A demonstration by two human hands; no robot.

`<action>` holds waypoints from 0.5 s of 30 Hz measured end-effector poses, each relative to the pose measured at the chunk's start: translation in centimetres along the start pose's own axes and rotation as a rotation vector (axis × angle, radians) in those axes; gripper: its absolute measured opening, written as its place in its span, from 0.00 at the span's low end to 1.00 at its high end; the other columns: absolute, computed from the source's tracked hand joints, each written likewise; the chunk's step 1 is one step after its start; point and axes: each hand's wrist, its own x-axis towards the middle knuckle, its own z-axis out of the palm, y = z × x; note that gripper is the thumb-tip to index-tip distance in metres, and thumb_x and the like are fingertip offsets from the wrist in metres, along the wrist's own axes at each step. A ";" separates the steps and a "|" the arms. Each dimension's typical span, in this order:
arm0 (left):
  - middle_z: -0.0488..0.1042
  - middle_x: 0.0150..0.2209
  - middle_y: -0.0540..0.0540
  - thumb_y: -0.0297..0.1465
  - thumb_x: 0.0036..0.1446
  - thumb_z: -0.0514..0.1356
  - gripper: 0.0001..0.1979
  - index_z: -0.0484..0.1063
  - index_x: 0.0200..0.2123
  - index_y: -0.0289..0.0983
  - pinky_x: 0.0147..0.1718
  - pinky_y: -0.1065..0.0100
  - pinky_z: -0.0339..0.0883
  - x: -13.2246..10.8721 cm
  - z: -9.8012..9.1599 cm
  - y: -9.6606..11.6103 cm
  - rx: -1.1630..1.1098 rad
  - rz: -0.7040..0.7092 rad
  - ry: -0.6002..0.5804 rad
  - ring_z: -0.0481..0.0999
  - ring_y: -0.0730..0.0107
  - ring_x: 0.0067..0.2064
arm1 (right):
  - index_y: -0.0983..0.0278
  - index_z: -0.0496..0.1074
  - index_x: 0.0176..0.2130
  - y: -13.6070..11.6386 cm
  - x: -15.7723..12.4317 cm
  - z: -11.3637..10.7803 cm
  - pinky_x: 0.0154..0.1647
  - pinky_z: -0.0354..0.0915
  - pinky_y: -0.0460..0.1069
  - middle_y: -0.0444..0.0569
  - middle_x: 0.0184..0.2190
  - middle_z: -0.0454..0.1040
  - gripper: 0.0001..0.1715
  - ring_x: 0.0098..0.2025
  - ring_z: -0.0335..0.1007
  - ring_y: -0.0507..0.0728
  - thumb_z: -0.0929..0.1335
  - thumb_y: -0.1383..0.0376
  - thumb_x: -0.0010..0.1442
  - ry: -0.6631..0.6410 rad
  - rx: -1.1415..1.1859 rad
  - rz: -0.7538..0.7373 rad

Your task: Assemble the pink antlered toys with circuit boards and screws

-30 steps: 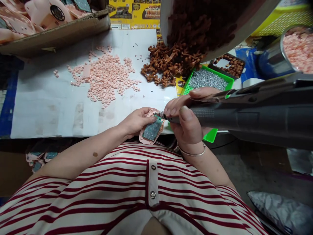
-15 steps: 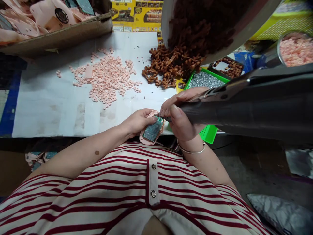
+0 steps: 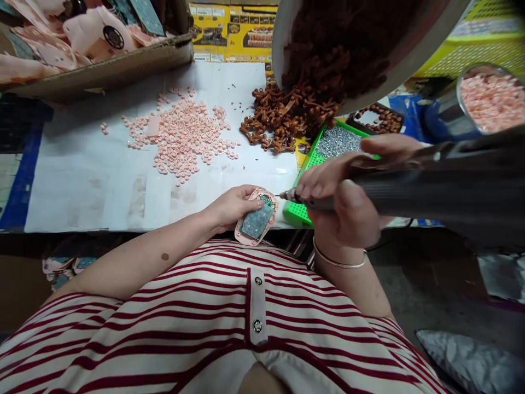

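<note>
My left hand (image 3: 229, 207) grips a small pink plastic shell (image 3: 256, 219) with a green circuit board set in it, held at the near edge of the white table (image 3: 82, 180). My right hand (image 3: 344, 202) is wrapped round a dark electric screwdriver (image 3: 430, 191). Its bit tip sits just right of the shell's top corner, a little apart from it. The screwdriver's thick body fills the right side of the view and hides what lies behind it.
A heap of small pink rings (image 3: 184, 137) lies mid-table. Brown plastic parts (image 3: 283, 117) spill from a big bowl (image 3: 369, 44). A green tray of screws (image 3: 340, 143) sits behind my right hand. A cardboard box of pink shells (image 3: 94, 49) stands at the back left.
My right hand has drawn the screwdriver to the right, lifting its bit off the board. The left hand holds the shell in about the same place.
</note>
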 end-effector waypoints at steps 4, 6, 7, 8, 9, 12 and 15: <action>0.82 0.34 0.39 0.29 0.49 0.71 0.17 0.75 0.43 0.32 0.33 0.63 0.77 -0.5 -1.0 0.3 -0.094 0.040 -0.087 0.83 0.60 0.33 | 0.45 0.70 0.48 -2.5 -0.8 -2.0 0.23 0.63 0.50 0.39 0.23 0.59 0.11 0.20 0.59 0.53 0.67 0.56 0.65 0.134 -0.189 -0.073; 0.82 0.34 0.37 0.30 0.49 0.70 0.17 0.76 0.42 0.29 0.33 0.64 0.77 -0.8 -1.7 0.8 -0.138 0.070 -0.097 0.82 0.61 0.32 | 0.46 0.71 0.48 -3.2 -1.7 -3.5 0.22 0.62 0.51 0.39 0.24 0.60 0.12 0.20 0.58 0.53 0.66 0.55 0.64 0.208 -0.279 -0.103; 0.82 0.34 0.37 0.30 0.49 0.69 0.17 0.76 0.43 0.28 0.33 0.65 0.77 -1.0 -2.1 1.2 -0.160 0.097 -0.078 0.82 0.62 0.32 | 0.47 0.73 0.47 -3.5 -2.2 -4.1 0.20 0.61 0.51 0.39 0.24 0.60 0.12 0.19 0.57 0.53 0.67 0.55 0.62 0.246 -0.305 -0.105; 0.82 0.34 0.37 0.29 0.50 0.68 0.17 0.76 0.43 0.28 0.34 0.65 0.77 -1.1 -2.5 1.7 -0.185 0.131 -0.043 0.82 0.62 0.32 | 0.47 0.75 0.46 -3.7 -2.7 -4.7 0.20 0.61 0.52 0.40 0.24 0.62 0.13 0.19 0.57 0.53 0.68 0.55 0.61 0.286 -0.323 -0.100; 0.82 0.34 0.38 0.29 0.51 0.67 0.17 0.77 0.44 0.28 0.34 0.66 0.77 -1.3 -2.8 2.1 -0.211 0.167 0.004 0.82 0.63 0.32 | 0.48 0.77 0.45 -4.0 -3.2 -5.1 0.19 0.61 0.52 0.40 0.24 0.63 0.14 0.19 0.58 0.54 0.69 0.55 0.59 0.321 -0.336 -0.086; 0.81 0.33 0.40 0.27 0.55 0.62 0.13 0.77 0.43 0.30 0.33 0.66 0.77 -1.8 -3.7 3.4 -0.272 0.226 0.129 0.80 0.65 0.30 | 0.50 0.80 0.44 -4.6 -4.6 -5.8 0.21 0.63 0.53 0.42 0.24 0.66 0.15 0.20 0.62 0.55 0.72 0.55 0.55 0.424 -0.384 -0.031; 0.80 0.30 0.42 0.27 0.60 0.55 0.11 0.77 0.40 0.33 0.24 0.68 0.73 -2.4 -4.3 4.2 -0.288 0.250 0.170 0.77 0.67 0.25 | 0.49 0.80 0.42 -5.1 -5.7 -6.3 0.26 0.65 0.55 0.42 0.25 0.68 0.14 0.24 0.65 0.56 0.74 0.59 0.53 0.539 -0.485 0.014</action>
